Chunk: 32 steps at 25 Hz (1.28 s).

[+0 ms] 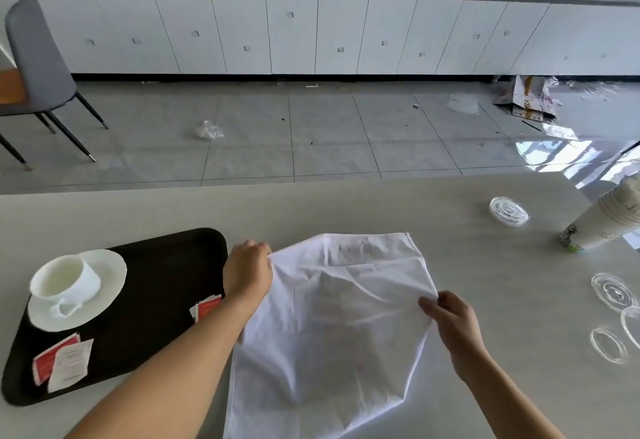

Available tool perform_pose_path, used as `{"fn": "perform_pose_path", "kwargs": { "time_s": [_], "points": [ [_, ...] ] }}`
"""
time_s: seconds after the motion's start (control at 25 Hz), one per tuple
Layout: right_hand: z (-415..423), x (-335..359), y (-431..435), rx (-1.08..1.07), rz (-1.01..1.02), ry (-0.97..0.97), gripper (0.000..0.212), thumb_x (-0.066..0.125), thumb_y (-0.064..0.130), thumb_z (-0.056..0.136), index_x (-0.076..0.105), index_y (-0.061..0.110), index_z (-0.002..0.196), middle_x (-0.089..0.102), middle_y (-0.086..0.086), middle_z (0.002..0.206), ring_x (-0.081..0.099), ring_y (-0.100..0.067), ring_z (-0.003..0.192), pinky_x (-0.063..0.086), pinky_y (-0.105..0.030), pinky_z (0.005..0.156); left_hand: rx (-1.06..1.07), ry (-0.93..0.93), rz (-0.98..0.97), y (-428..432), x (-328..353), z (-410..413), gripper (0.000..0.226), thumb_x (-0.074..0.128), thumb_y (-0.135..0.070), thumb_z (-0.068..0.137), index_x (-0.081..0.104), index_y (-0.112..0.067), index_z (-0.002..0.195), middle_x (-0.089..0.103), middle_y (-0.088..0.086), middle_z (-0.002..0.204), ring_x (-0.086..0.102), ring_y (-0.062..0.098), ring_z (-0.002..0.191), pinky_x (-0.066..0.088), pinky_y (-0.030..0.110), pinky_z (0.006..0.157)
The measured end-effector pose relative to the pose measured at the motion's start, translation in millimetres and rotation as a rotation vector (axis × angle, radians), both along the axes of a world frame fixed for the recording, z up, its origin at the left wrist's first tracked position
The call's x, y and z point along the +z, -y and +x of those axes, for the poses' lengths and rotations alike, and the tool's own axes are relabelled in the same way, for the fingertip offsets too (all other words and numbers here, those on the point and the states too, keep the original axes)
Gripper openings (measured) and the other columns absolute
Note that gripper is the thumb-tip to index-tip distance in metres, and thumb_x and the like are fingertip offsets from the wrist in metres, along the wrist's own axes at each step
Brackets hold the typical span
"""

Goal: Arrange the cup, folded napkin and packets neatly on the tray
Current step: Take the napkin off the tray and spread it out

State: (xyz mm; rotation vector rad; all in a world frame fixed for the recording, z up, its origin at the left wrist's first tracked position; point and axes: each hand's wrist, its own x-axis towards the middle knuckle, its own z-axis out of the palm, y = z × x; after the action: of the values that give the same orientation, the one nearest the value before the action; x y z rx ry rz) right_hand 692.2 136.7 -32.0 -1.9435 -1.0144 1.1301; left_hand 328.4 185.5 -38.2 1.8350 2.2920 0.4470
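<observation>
Both hands, L [247, 274] & R [450, 320], pinch white napkin [332, 327] over beige table [381, 206], tiled floor [311, 133] beyond.

Black tray [166, 265] sits on the desk [346, 206], and everything reads off it: the white cup [65, 279] stands upright on a white saucer [107, 272] in the tray's far left corner, two red-and-white packets [62, 360] overlap at its near left, another red packet [207, 307] lies by its right edge. Just right of the tray, the white napkin [329, 334] lies rumpled, part-folded, on the desk.
</observation>
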Motion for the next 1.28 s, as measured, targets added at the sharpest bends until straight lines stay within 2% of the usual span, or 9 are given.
{"fn": "perform_pose_path", "kwargs": {
  "time_s": [0.08, 0.2, 0.32, 0.48, 0.68, 0.76, 0.88, 1.08, 1.28],
  "points": [
    [0, 5, 3, -0.011, 0.072, -0.088, 0.022, 0.068, 0.020, 0.090, 0.056, 0.011, 0.074, 0.064, -0.007, 0.070, 0.061, -0.025, 0.063, 0.054, -0.040, 0.059, 0.048, -0.007, 0.106, -11, 8, 1, 0.016, 0.059, -0.012, 0.085, 0.060, -0.013, 0.101, 0.062, 0.009, 0.095, 0.061, 0.034, 0.079, 0.037, 0.032, 0.054],
    [7, 13, 4, 0.081, 0.060, 0.275, 0.020, 0.067, 0.035, 0.089, 0.053, 0.020, 0.088, 0.069, -0.001, 0.073, 0.064, -0.028, 0.062, 0.049, -0.037, 0.054, 0.088, 0.003, -0.025, -13, 12, 14, 0.045, 0.058, -0.012, 0.082, 0.048, -0.011, 0.125, 0.049, 0.018, 0.116, 0.058, 0.040, 0.091, 0.047, 0.039, 0.065],
    [15, 23, 1, 0.146, 0.069, -0.110, 0.033, 0.069, 0.013, 0.085, 0.064, 0.024, 0.115, 0.077, -0.002, 0.091, 0.069, -0.020, 0.082, 0.048, -0.034, 0.072, -0.229, -0.061, -0.037, 31, -14, 40, 0.043, 0.050, -0.028, 0.083, 0.058, -0.010, 0.121, 0.055, 0.020, 0.120, 0.057, 0.040, 0.104, 0.049, 0.043, 0.085],
    [13, 22, 8, 0.315, 0.044, -0.205, 0.053, 0.063, -0.007, 0.084, 0.063, 0.033, 0.119, 0.076, -0.007, 0.097, 0.070, -0.021, 0.092, 0.052, -0.040, 0.093, -0.346, -0.094, -0.107, 103, -62, 53, 0.063, 0.028, -0.057, 0.097, 0.017, -0.028, 0.152, 0.018, 0.015, 0.159, 0.013, 0.036, 0.147, 0.010, 0.049, 0.118],
    [-3, 19, 17, 0.273, 0.063, 0.041, 0.022, 0.062, -0.004, 0.083, 0.067, 0.016, 0.076, 0.070, -0.006, 0.073, 0.063, -0.017, 0.073, 0.050, -0.035, 0.073, -0.328, -0.216, -0.173, 108, -65, 45, 0.071, 0.003, -0.069, 0.090, 0.000, -0.035, 0.152, -0.008, 0.008, 0.161, -0.014, 0.031, 0.146, -0.012, 0.046, 0.114],
    [-4, 29, 16, 0.178, 0.144, 0.047, 0.022, 0.053, -0.002, 0.087, 0.061, 0.017, 0.078, 0.066, -0.002, 0.066, 0.060, -0.017, 0.063, 0.052, -0.040, 0.065, -0.320, -0.205, -0.179, 104, -63, 45, 0.072, 0.004, -0.070, 0.088, -0.001, -0.036, 0.151, -0.008, 0.007, 0.161, -0.015, 0.030, 0.146, -0.016, 0.043, 0.113],
    [7, 39, 17, 0.221, 0.228, 0.464, 0.013, 0.049, 0.013, 0.089, 0.052, 0.026, 0.087, 0.062, -0.002, 0.058, 0.056, -0.027, 0.055, 0.046, -0.038, 0.049, -0.319, -0.202, -0.239, 103, -64, 45, 0.071, -0.002, -0.072, 0.085, -0.017, -0.041, 0.147, -0.020, 0.003, 0.160, -0.027, 0.024, 0.143, -0.020, 0.041, 0.113],
    [29, 21, 31, 0.301, -0.099, 0.777, 0.026, 0.054, 0.027, 0.093, 0.056, 0.025, 0.119, 0.068, -0.008, 0.112, 0.063, -0.035, 0.097, 0.045, -0.035, 0.070, -0.282, -0.195, -0.186, 106, -58, 48, 0.072, 0.008, -0.069, 0.089, 0.007, -0.033, 0.152, 0.000, 0.010, 0.161, -0.007, 0.032, 0.148, -0.010, 0.048, 0.116],
    [3, -19, 63, 0.566, 0.185, 0.850, 0.055, 0.048, 0.048, 0.095, 0.037, 0.031, 0.146, 0.029, 0.003, 0.160, 0.029, -0.027, 0.143, 0.038, -0.042, 0.110, -0.329, -0.188, -0.118, 136, -63, 46, 0.067, 0.017, -0.062, 0.096, 0.012, -0.027, 0.153, 0.008, 0.014, 0.162, -0.001, 0.030, 0.149, 0.004, 0.050, 0.117]
  ]
}}
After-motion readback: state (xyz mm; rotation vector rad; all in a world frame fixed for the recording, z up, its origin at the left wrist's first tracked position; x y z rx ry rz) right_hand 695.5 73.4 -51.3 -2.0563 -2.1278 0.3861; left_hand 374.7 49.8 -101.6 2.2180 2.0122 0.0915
